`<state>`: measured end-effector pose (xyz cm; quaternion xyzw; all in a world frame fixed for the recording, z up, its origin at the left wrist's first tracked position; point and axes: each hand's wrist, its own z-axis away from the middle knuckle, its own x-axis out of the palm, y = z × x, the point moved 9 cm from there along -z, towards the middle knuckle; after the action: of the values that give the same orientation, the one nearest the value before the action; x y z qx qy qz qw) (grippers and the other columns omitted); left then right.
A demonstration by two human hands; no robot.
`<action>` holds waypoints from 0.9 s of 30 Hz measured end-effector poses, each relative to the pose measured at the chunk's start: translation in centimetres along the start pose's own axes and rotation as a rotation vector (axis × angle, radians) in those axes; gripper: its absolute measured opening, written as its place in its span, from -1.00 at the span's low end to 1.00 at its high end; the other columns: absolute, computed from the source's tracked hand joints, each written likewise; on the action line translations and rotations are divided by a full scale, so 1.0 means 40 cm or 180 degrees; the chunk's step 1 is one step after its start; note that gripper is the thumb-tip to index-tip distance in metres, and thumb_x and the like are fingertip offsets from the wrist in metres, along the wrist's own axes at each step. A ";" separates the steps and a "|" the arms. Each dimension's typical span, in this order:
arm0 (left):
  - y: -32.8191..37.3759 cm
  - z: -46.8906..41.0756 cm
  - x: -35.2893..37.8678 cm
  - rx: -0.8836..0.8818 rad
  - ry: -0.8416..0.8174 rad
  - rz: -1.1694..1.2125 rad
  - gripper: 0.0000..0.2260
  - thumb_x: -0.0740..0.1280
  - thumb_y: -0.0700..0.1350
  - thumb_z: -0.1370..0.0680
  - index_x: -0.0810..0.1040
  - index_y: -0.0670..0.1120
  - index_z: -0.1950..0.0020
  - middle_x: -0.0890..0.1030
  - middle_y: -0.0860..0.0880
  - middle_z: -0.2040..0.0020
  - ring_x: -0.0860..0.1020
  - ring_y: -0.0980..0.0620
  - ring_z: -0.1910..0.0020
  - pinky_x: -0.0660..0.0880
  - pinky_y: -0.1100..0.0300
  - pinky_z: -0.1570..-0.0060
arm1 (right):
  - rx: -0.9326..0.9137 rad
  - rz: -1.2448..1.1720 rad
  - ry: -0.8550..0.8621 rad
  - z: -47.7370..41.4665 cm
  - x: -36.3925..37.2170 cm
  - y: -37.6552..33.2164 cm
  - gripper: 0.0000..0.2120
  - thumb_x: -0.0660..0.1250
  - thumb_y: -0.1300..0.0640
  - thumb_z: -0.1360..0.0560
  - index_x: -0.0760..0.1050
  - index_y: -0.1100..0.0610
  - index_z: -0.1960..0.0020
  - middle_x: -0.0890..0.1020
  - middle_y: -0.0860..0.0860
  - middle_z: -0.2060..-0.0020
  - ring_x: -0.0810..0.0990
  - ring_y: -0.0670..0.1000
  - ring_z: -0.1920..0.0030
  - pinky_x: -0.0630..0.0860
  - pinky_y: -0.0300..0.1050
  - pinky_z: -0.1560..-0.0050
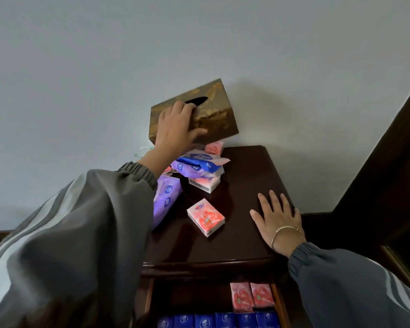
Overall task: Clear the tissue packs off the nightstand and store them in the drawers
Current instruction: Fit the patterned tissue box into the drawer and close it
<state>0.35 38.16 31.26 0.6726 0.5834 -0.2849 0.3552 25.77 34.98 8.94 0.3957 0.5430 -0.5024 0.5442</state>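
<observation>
Left hand (175, 129): grips the brown tissue box (213, 114), fingers over its top by the slot, thumb on its front face. The box is tilted; I cannot tell whether it rests on anything.
Right hand (277, 218): flat on the nightstand (246, 171), fingers straight and spread, holding nothing.
Packs on top: a heap (199, 166) of purple, blue and pink packs just under the left hand and wrist; a large purple pack (166, 197) beside that sleeve; a lone pink pack (206, 217) between the two hands.
Drawer (278, 301): open, nearer the person than either hand, with stored pink packs (251, 297) and a row of blue packs (223, 320).
Progress: partway, I judge; the heap, both loose packs and the box remain.
</observation>
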 end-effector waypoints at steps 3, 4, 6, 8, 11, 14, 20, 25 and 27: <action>-0.028 0.056 -0.128 -0.0118 0.0335 0.0347 -0.44 0.45 0.07 -0.43 0.41 -0.15 -0.33 0.45 -0.16 -0.22 0.42 -0.16 -0.23 0.36 0.03 -0.17 | 0.0021 -0.0090 -0.0089 0.000 -0.007 -0.001 -0.41 -0.18 -0.29 -0.54 -0.13 -0.13 -0.51 -0.09 -0.07 -0.54 -0.16 0.06 -0.53 -0.01 0.20 -0.46; -0.043 0.083 -0.167 -0.0179 0.0381 0.0344 -0.44 0.47 0.06 -0.42 0.40 -0.14 -0.32 0.44 -0.16 -0.23 0.42 -0.15 -0.23 0.39 0.03 -0.12 | 0.0034 -0.0120 -0.0120 0.003 -0.009 0.001 -0.41 -0.17 -0.29 -0.54 -0.12 -0.13 -0.51 -0.09 -0.07 -0.54 -0.16 0.06 -0.53 -0.02 0.20 -0.46; -0.078 0.141 -0.249 -0.0246 0.0434 0.0172 -0.44 0.49 0.07 -0.40 0.41 -0.15 -0.28 0.44 -0.16 -0.21 0.45 -0.17 -0.19 0.45 -0.02 -0.03 | 0.0036 -0.0193 -0.0148 0.009 -0.010 0.003 -0.41 -0.16 -0.30 -0.54 -0.10 -0.13 -0.52 -0.08 -0.07 -0.54 -0.15 0.06 -0.53 -0.02 0.21 -0.46; -0.111 0.205 -0.327 -0.0211 0.0431 -0.0118 -0.44 0.51 0.07 -0.38 0.42 -0.16 -0.24 0.47 -0.17 -0.19 0.49 -0.20 -0.14 0.46 -0.04 -0.02 | 0.0039 -0.0224 -0.0163 0.013 -0.012 0.004 -0.40 -0.15 -0.31 -0.53 -0.08 -0.14 -0.51 -0.07 -0.08 -0.54 -0.14 0.06 -0.53 -0.02 0.21 -0.46; -0.168 0.320 -0.411 -0.0250 0.0294 -0.0468 -0.36 0.52 0.09 -0.37 0.39 -0.11 -0.34 0.49 -0.15 -0.20 0.50 -0.18 -0.12 0.46 -0.05 -0.08 | 0.0072 -0.0235 -0.0110 0.024 -0.027 0.004 -0.42 -0.10 -0.30 -0.54 -0.01 -0.12 -0.51 0.00 -0.07 -0.54 -0.07 0.06 -0.53 -0.01 0.21 -0.46; -0.242 0.447 -0.459 -0.0516 0.0166 -0.0651 -0.33 0.48 0.14 -0.39 0.36 -0.09 -0.39 0.49 -0.13 -0.19 0.51 -0.15 -0.10 0.49 -0.04 -0.07 | 0.0101 -0.0240 0.0185 0.038 -0.056 0.003 -0.49 -0.02 -0.20 -0.57 0.19 -0.03 -0.47 0.18 -0.01 -0.50 0.08 0.07 -0.51 0.04 0.21 -0.46; -0.389 0.639 -0.490 -0.1221 0.0229 -0.0620 -0.43 0.51 0.09 -0.38 0.43 -0.18 -0.24 0.50 -0.17 -0.14 0.52 -0.20 -0.06 0.48 -0.06 -0.01 | -0.0893 -0.0604 0.1565 0.138 -0.211 -0.214 -0.73 0.36 0.10 -0.46 0.57 0.20 -0.11 0.61 0.17 -0.10 0.52 0.22 -0.16 0.42 0.09 -0.15; -0.444 0.701 -0.464 -0.1598 0.0280 -0.0576 -0.42 0.50 0.09 -0.40 0.42 -0.19 -0.28 0.49 -0.18 -0.18 0.50 -0.20 -0.12 0.43 -0.07 -0.11 | -0.2276 -0.0292 0.1249 0.240 -0.217 -0.601 -0.58 0.30 -0.12 -0.46 0.48 0.10 -0.22 0.58 0.07 -0.15 0.53 0.15 -0.14 0.43 0.02 -0.08; -0.449 0.715 -0.456 -0.1695 0.0302 -0.0510 -0.42 0.49 0.09 -0.41 0.42 -0.19 -0.28 0.48 -0.17 -0.19 0.49 -0.19 -0.14 0.43 -0.07 -0.13 | -0.2205 -0.0005 0.0995 0.242 -0.173 -0.702 -0.48 0.26 -0.20 -0.45 0.37 0.07 -0.30 0.52 0.06 -0.23 0.49 0.14 -0.21 0.40 0.02 -0.11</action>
<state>-19.36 5.58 26.46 0.5199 0.7050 -0.1170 0.4680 0.89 21.22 19.95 0.2598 0.7575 -0.2230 0.5559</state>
